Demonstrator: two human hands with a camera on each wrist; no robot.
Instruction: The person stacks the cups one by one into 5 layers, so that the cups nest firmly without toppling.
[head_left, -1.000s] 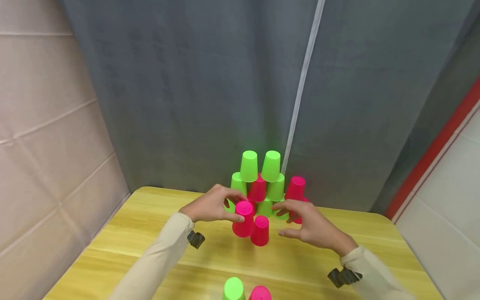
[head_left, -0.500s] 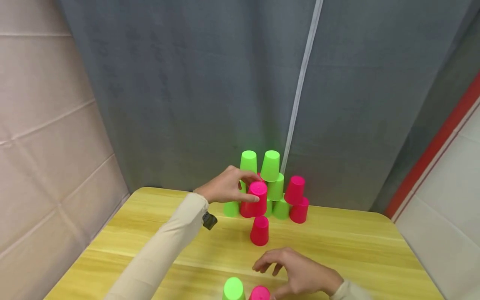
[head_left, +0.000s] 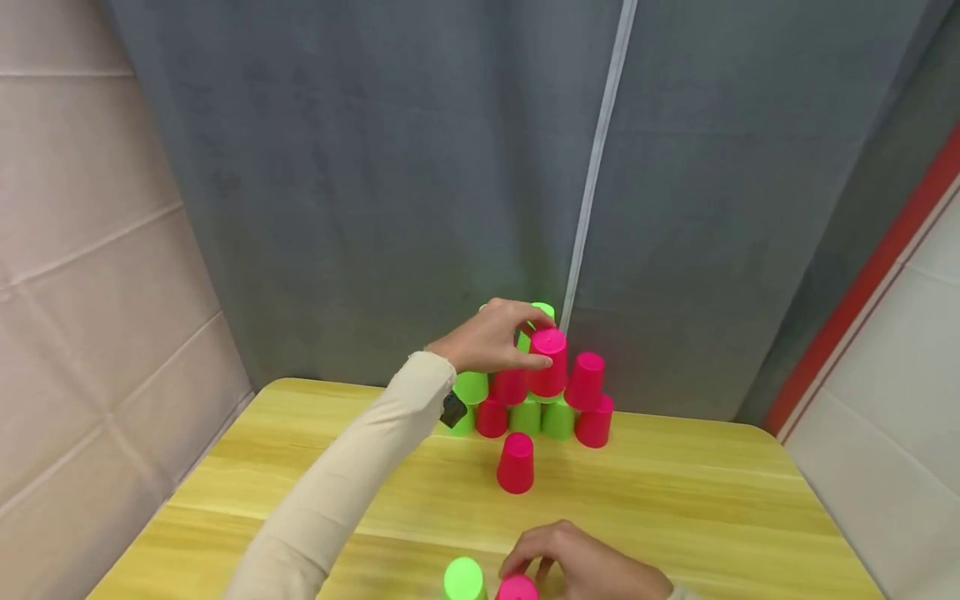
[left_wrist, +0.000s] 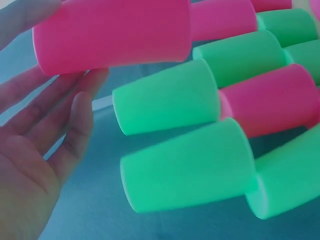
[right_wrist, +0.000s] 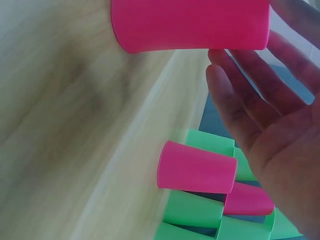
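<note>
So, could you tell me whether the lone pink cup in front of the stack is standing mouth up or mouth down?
Mouth down: the lone pink cup rests its wider rim on the table, closed base up.

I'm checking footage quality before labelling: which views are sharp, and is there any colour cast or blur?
Head view: even light, sharp cup pyramid. Left wrist view: bluish cast, green cups look teal, left hand soft. Right wrist view: table blurred, right hand soft.

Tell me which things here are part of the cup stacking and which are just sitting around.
In use:
left hand holding a pink cup at the cup pyramid
right hand on the near pink cup

Lying about:
lone pink cup
near green cup
yellow table
grey curtain
</note>
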